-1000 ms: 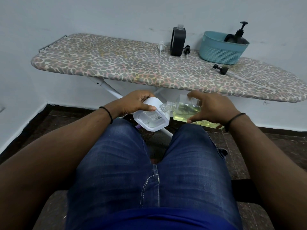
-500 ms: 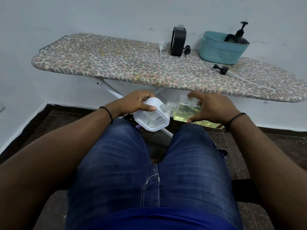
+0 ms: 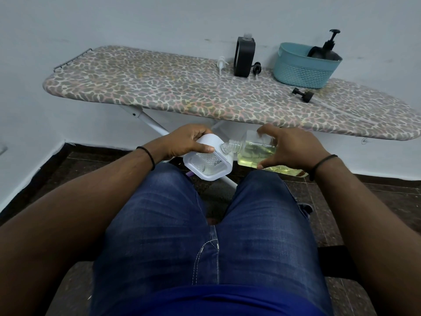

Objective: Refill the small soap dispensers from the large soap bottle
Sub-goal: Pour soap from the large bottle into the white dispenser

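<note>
Nothing had visibly moved over the past second: both hands, both containers and everything on the board lay as they had in the earlier views.

Farthest left, a wire rest [image 3: 73, 59] stuck out from the end of the ironing board [image 3: 141, 87], whose leopard-print cover ran across the frame against a pale wall. Below its near edge, the left hand [image 3: 184, 141] gripped a white dispenser [image 3: 208, 161] above the left knee, fingers curled over its top and the thumb pressed along its near side; the dispenser was tilted, with its patterned clear face turned toward the camera. Touching its upper right corner was the threaded neck of a clear bottle [image 3: 252, 151], held nearly on its side and part full of yellow-green soap pooled along its lower wall. The right hand [image 3: 293, 149] clasped that bottle from the right, fingers spread over the top and the thumb underneath.

Up on the board, a white pump head [image 3: 221, 65] lay just left of an upright black dispenser [image 3: 245, 57] with its cap off, and a black pump head [image 3: 257, 68] lay just right of it. Further right stood a teal basket [image 3: 303, 69] holding a dark pump bottle [image 3: 324, 51]. Another black pump head [image 3: 303, 95] lay in front of the basket.
</note>
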